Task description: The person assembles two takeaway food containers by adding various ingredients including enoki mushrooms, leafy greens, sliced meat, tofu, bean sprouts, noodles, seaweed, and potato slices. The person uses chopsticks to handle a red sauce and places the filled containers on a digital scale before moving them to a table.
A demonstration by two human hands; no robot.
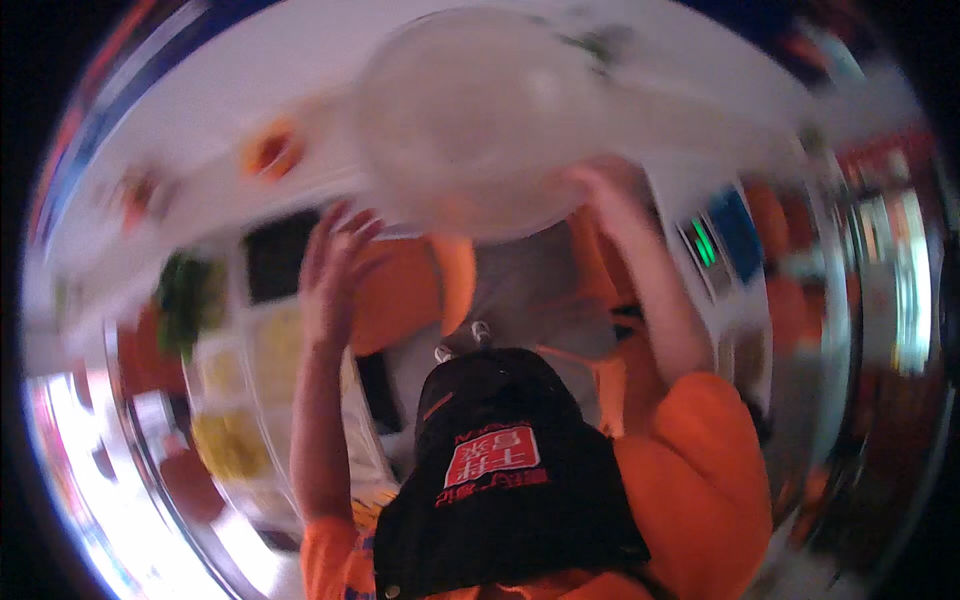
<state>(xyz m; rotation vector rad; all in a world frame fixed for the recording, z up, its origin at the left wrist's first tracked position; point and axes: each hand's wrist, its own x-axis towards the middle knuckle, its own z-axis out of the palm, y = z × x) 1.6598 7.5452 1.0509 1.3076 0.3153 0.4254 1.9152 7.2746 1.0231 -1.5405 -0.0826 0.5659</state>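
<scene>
A large, round, pale, translucent dish-like thing point(465, 125) fills the upper middle, its near rim reaching past the table edge. Motion blur hides whether it is a bowl, tray or lid. My right hand point(612, 190) is at its lower right rim, the fingers bent over the edge and seeming to grip it. My left hand point(338, 265) is raised beside the lower left rim, fingers apart and slightly curled. No clear contact shows between that hand and the rim.
Across the top runs a white table point(250, 80), with a blurred orange round item point(275, 150) on it. Orange chairs point(400, 295) stand beneath. At left are pale trays with yellow contents point(230, 445) and a green leafy bunch point(185, 300). A dark device with green lights point(703, 240) is at right.
</scene>
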